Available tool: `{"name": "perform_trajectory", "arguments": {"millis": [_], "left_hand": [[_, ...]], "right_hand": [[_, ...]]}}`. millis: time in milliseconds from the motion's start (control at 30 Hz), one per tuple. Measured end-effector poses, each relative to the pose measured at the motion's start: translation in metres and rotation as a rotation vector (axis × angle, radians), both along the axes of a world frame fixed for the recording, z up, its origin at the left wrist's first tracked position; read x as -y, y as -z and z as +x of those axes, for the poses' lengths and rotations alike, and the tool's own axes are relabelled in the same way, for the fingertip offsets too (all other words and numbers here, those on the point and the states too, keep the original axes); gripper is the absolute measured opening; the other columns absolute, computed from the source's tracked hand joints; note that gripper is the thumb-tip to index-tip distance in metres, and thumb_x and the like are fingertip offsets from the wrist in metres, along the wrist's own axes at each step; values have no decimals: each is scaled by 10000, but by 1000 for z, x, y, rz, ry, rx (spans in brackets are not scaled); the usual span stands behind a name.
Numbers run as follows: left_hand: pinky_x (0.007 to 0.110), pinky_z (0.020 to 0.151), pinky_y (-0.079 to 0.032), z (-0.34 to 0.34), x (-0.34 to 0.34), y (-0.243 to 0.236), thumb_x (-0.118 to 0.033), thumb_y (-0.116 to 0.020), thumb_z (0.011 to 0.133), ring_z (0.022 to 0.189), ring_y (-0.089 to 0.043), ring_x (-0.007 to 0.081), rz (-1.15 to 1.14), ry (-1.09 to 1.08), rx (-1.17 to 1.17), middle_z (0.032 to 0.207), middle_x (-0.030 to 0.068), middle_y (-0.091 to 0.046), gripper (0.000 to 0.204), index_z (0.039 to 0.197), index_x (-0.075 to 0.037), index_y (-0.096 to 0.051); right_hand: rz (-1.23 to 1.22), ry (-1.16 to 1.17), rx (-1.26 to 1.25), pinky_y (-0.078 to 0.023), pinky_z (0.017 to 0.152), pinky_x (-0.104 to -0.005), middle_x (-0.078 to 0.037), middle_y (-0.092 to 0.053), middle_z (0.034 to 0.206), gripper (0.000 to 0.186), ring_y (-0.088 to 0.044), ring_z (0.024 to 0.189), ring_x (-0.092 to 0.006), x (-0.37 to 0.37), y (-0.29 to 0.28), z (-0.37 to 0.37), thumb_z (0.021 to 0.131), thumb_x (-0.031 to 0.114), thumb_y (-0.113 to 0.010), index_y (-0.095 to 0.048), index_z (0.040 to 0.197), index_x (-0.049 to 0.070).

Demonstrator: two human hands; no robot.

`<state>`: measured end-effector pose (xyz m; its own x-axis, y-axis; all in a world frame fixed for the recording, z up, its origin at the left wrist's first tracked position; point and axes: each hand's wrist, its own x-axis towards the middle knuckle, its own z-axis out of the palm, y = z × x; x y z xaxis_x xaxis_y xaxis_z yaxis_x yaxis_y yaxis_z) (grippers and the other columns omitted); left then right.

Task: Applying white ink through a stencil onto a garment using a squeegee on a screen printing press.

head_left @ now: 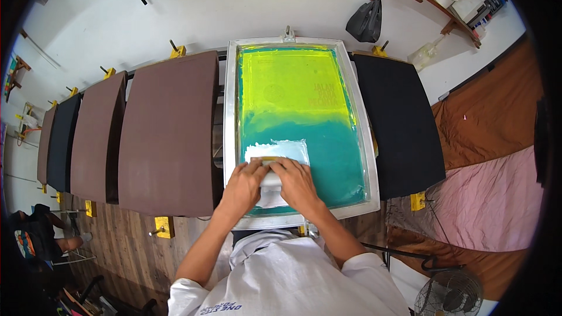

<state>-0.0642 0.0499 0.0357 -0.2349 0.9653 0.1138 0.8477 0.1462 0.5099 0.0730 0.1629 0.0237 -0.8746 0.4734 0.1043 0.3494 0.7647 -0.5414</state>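
Observation:
A screen-printing screen in a pale metal frame lies right in front of me. Its far part is yellow-green with a faint round mark and lettering, and its near part is teal. White ink is spread in a patch near the front. Over this patch, my left hand and my right hand grip a pale squeegee side by side, fingers bent over its top. The hands hide most of the squeegee, and its lower edge does not show.
Brown-covered printing boards stand in a row on the left, and a black-covered board on the right. Yellow clamps line the row. A black bag hangs by a shelf. A fan stands near right; another person is far left.

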Motion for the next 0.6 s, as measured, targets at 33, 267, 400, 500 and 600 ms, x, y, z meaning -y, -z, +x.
{"name": "perform_trajectory", "arguments": {"millis": [33,267,400,500,600], "left_hand": [[462,1051,-423,-3,-4,2,90,-581,718,1172,-582,365,14,-6,-22,1265,245,-596,512,1224,14,-604],[447,1110,-376,14,6,37,78,-546,772,1286,-518,365,4,3,-47,1352,253,-548,520,1289,28,-562],[444,1103,-390,29,20,26,119,-570,711,1265,-530,359,-11,-17,101,1334,245,-558,602,1306,26,-555],[440,1091,-403,39,35,18,97,-617,685,1253,-536,354,-63,48,126,1336,241,-554,644,1321,34,-538],[442,1079,-416,55,52,10,94,-644,670,1245,-542,363,-127,77,131,1336,242,-553,659,1317,49,-532]], "right_hand": [[-36,-1,-28,-414,963,-451,-135,-582,1267,550,-545,1186,-334,-4,6,-3,703,-107,-569,-596,1232,38],[107,23,-68,-401,966,-440,-125,-576,1282,552,-543,1204,-307,2,33,12,702,-113,-582,-610,1227,55],[81,4,86,-398,953,-437,-127,-576,1278,530,-532,1213,-298,14,20,24,720,-103,-576,-616,1221,65],[29,-24,128,-395,921,-455,-136,-591,1217,387,-525,1213,-292,26,8,40,804,-30,-557,-633,1175,49],[9,-25,157,-389,933,-459,-136,-593,1221,390,-522,1220,-294,43,3,57,795,-37,-563,-631,1170,49]]}}
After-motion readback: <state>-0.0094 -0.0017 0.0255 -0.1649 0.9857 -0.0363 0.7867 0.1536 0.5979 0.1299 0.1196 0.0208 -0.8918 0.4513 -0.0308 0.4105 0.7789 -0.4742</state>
